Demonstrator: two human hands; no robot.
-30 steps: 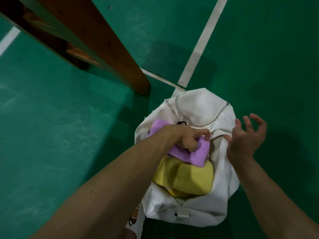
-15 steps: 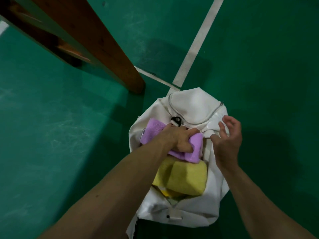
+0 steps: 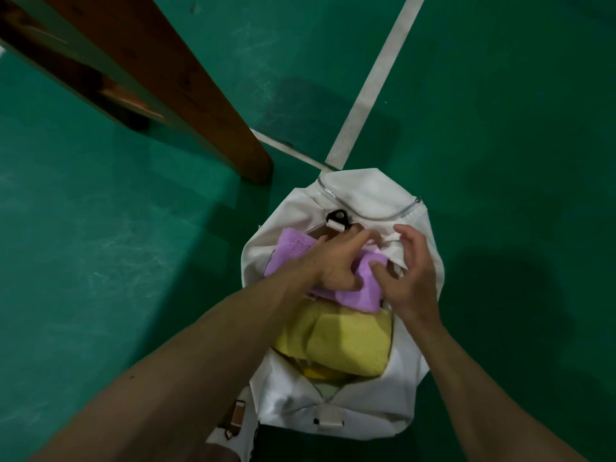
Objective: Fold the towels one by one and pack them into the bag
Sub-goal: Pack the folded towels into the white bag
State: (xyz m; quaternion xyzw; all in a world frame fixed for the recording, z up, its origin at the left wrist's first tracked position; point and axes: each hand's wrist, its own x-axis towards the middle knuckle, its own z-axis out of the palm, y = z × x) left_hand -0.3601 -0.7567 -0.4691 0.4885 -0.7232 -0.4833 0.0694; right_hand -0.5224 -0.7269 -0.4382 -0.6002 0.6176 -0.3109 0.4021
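Bag (image 3: 373, 191), white, stands mouth-up on green floor (image 3: 516, 128) and is nearly full: yellow towel (image 3: 350, 345) fills the near half of the opening, purple towel (image 3: 293, 248) lies over its far edge against the far rim, with little slack at the walls. Left hand (image 3: 336, 261) grips the purple towel, thumb dug into its near fold, fingers reaching toward a black ring (image 3: 337, 216) at the rim; right hand (image 3: 413, 278) is just beside it, fingers spread and loosely bent, thumb tip on the towel, clasping nothing. Wooden beam (image 3: 186, 81) slants down close at the bag's far left, white line (image 3: 376, 78) runs off behind, floor lies open to the right.
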